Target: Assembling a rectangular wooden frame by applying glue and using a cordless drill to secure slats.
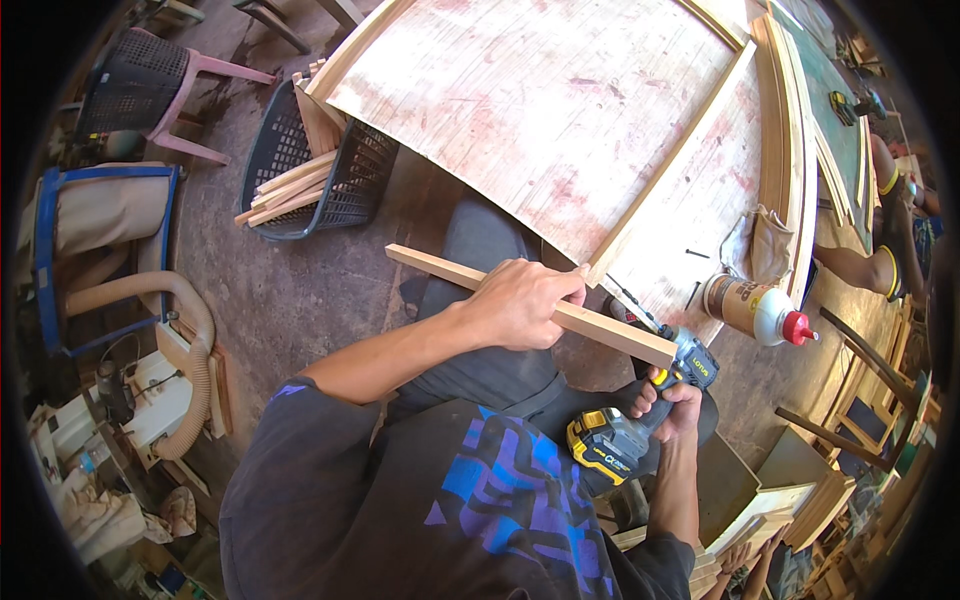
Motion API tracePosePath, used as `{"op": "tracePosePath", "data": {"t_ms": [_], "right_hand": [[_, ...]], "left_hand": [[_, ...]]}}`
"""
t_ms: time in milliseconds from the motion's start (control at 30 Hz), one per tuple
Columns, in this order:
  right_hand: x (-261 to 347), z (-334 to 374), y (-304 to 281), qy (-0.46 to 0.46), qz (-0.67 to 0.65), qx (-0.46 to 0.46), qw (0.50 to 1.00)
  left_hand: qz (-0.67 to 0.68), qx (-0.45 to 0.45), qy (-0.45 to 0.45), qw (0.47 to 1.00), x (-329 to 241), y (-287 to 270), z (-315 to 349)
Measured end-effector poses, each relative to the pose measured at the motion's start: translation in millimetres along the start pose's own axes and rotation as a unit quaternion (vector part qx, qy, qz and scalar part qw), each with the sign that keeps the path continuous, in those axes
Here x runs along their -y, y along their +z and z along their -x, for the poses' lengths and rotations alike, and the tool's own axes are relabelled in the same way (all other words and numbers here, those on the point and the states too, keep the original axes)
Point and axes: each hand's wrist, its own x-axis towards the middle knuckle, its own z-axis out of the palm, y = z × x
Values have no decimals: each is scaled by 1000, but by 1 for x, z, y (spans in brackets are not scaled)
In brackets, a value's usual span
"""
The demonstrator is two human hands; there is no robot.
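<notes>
My left hand (525,303) is closed around a narrow wooden strip (440,266) that lies across my thighs. Its fingertips reach the near end of another batten (675,160) on a pale wooden panel (500,110). In my right hand (672,405) is a yellow and black cordless driver (605,440), gripped by the handle. Its long bit (632,303) points up and left toward that batten's end; whether it touches a screw I cannot tell. The held strip's right end passes close beside the driver's head.
On the panel's right lie a glue bottle (750,308) with a red cap, a crumpled cloth (770,246) and loose screws (697,253). A dark basket (352,185) of wood pieces stands left. Another person's arm (860,268) shows at right. A ribbed hose (195,370) curves at far left.
</notes>
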Motion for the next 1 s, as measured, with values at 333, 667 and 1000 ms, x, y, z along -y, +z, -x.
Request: {"op": "tracePosePath", "data": {"t_ms": [333, 667, 1000], "right_hand": [[-2, -9, 7, -19, 23, 25, 999], [-1, -8, 10, -13, 4, 21, 1000], [2, -9, 8, 4, 7, 19, 1000]], "left_hand": [[0, -39, 7, 999, -3, -8, 1], [-98, -57, 24, 993, 26, -58, -5], [-10, 17, 6, 1000, 13, 1, 9]]}}
